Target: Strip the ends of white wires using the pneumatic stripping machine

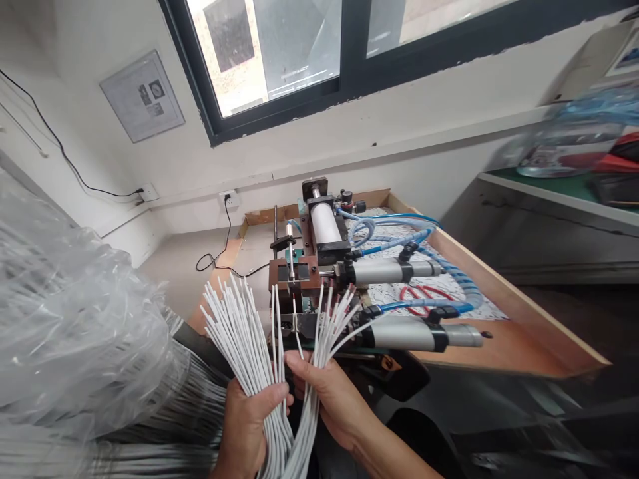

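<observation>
Clock centred on the hands, 12 = up the view. Left hand (244, 426) closed round the thick bundle of white wires (244, 346), thumb across the front, ends fanned toward 11; a couple of strands stand off its right edge. Right hand (332, 399) just beside it at 3, wrapped on a slimmer bundle (324, 339), ends toward 1, several with reddish-brown tips. Its thumb and forefinger also pinch a single wire (298, 336), pointing to 12, reddish tip in front of the machine's brown block (308, 269); can't tell if tip touches. Can't tell if the hands touch each other either. Past the block, white cylinder (325, 223) at 12, tilted. Two silver cylinders lie sideways: upper (379, 271) between 1 and 2, lower (404, 332) at 2. Blue hoses (462, 283) loop from 1 to 2, red tubing (439, 291) at 2, all in a wood-sided tray (529, 309). Clear plastic sheeting (74, 332) at 9 to 10, over more grey-white wires (174, 412), partly blurred. Window (299, 46) at 12, printed sheet (142, 96) on wall at 11, plugged-in outlet (229, 199) also 11.
</observation>
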The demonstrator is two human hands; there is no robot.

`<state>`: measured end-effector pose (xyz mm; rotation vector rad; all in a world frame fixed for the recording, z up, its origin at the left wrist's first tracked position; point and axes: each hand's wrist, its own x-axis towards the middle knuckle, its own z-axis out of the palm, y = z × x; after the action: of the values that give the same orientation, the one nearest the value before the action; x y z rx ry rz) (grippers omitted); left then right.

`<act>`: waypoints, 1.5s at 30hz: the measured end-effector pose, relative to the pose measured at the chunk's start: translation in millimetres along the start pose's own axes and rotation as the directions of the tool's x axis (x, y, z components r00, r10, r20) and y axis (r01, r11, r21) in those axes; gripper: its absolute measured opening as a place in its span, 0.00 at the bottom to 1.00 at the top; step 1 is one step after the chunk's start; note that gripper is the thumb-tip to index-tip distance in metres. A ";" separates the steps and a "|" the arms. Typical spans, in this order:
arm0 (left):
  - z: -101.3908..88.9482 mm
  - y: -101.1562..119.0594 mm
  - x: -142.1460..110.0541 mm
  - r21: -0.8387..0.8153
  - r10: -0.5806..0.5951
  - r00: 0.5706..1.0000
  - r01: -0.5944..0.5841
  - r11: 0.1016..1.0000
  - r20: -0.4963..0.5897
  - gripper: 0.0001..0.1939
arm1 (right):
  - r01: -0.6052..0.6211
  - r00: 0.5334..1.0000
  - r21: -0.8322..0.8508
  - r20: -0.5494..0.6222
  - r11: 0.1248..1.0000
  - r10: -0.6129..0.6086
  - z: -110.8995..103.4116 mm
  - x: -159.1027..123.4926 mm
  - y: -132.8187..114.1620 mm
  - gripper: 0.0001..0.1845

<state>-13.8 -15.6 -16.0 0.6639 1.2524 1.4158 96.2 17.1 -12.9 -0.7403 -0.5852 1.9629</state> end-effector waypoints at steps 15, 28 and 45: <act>1.4 -0.7 -1.5 -0.060 -0.082 0.992 0.076 0.995 -0.096 0.12 | 0.205 0.930 -0.145 -0.278 0.968 -0.239 -13.6 -3.8 13.6 0.11; 7.8 9.4 0.2 -0.064 -0.021 0.998 0.017 0.998 -0.061 0.09 | 0.142 0.926 0.216 -0.374 0.966 -0.052 0.3 15.0 7.2 0.10; 3.7 -1.0 -5.7 -0.039 -0.071 0.996 0.069 0.997 -0.053 0.07 | 0.153 0.950 -0.087 -0.260 0.984 -0.171 -9.8 -2.4 14.6 0.10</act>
<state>-8.6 -19.8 -14.5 0.5539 1.2763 1.4039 95.3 9.2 -28.7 -0.9496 -0.5308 1.6648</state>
